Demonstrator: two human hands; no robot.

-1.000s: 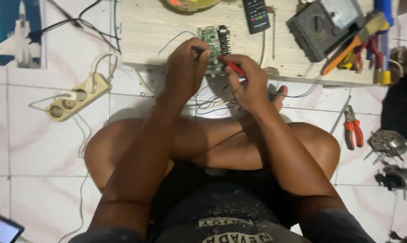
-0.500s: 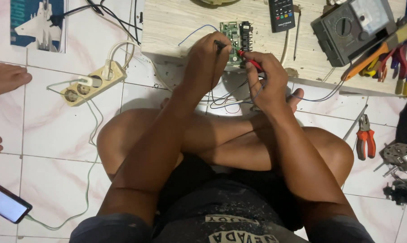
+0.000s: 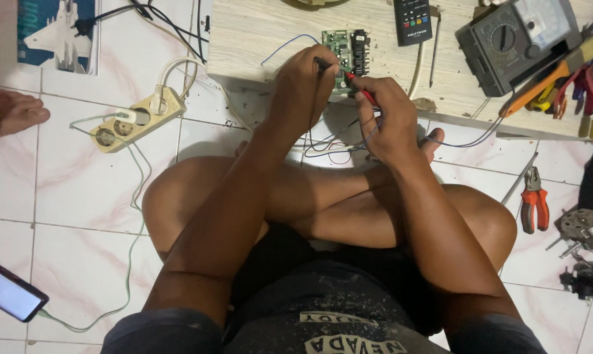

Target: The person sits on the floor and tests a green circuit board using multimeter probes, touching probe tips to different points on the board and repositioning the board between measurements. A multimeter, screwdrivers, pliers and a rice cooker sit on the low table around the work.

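I sit cross-legged on a tiled floor in front of a low wooden board. A small green circuit board lies at its near edge. My left hand pinches a black test probe whose tip rests against the circuit board. My right hand holds a red test probe, its tip at the circuit board's lower edge. Thin black, red and blue leads trail down from both probes over my legs.
A grey analog multimeter and a black remote lie on the board, with screwdrivers and pliers at its right end. On the floor: a power strip, a phone, orange-handled pliers, metal parts. Another person's foot is at left.
The view has shifted, so everything sits further right and lower in the frame; the phone and the other person's foot came into sight. Both hands stay on the probes at the circuit board.
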